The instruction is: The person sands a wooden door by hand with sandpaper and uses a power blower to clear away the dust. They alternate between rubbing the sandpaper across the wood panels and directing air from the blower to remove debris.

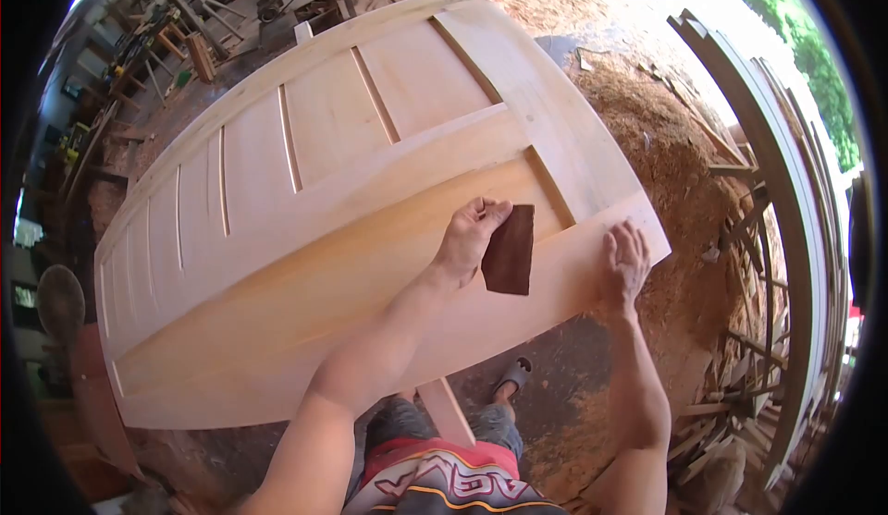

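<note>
My left hand [470, 239] pinches a dark brown piece of sandpaper [510, 254] by its upper corner. The sheet hangs over the near part of a pale wooden panel door [398, 175], close to the end of a recessed panel. At the door's right end, my right hand [626, 262] rests on the near frame board [564, 270], fingers stretched toward the corner. That hand holds nothing. Grooves and recessed panels run along the door, which lies flat at about waist height.
Stacked long boards [786, 210] stand at the right. Wood shavings [638, 117] cover the ground beyond the door's right end. A narrow wooden piece [447, 411] juts from under the near edge toward my legs. Timber and tools [176, 43] fill the back left.
</note>
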Available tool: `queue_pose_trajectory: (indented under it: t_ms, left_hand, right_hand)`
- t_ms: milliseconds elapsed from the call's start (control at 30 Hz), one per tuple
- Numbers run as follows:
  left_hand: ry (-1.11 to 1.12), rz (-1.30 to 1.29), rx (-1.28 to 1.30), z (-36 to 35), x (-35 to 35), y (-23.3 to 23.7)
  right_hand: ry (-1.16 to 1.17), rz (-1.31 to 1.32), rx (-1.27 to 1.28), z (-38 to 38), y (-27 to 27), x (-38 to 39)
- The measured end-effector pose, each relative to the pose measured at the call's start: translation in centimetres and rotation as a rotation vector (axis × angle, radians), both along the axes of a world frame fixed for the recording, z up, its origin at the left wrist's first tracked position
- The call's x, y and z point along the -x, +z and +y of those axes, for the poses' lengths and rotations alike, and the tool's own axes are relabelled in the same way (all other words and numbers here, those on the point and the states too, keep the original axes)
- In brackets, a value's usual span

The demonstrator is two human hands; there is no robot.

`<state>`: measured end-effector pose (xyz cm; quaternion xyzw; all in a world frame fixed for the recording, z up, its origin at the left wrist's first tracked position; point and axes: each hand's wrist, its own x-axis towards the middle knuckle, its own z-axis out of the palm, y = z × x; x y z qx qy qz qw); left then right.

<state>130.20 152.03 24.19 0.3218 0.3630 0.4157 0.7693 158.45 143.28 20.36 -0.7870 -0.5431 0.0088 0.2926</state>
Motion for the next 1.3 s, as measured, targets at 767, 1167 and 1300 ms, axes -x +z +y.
queue_pose_trajectory:
  t_ms: [767, 1167, 1300]
  left_hand:
    - [0.402, 1.197, -0.547, -11.4, 7.7, -6.8]
    - [0.716, 1.895, -0.261, -12.5, 5.1, -3.2]
    - [0.739, 1.882, -0.244, -12.4, 4.4, -2.7]
  right_hand:
    - [1.118, -0.008, 0.2, 5.4, 9.5, 0.6]
    - [1.68, -0.485, 0.126, 17.7, 5.4, -3.4]
    - [1.59, -0.531, 0.016, 24.7, 6.2, -1.1]
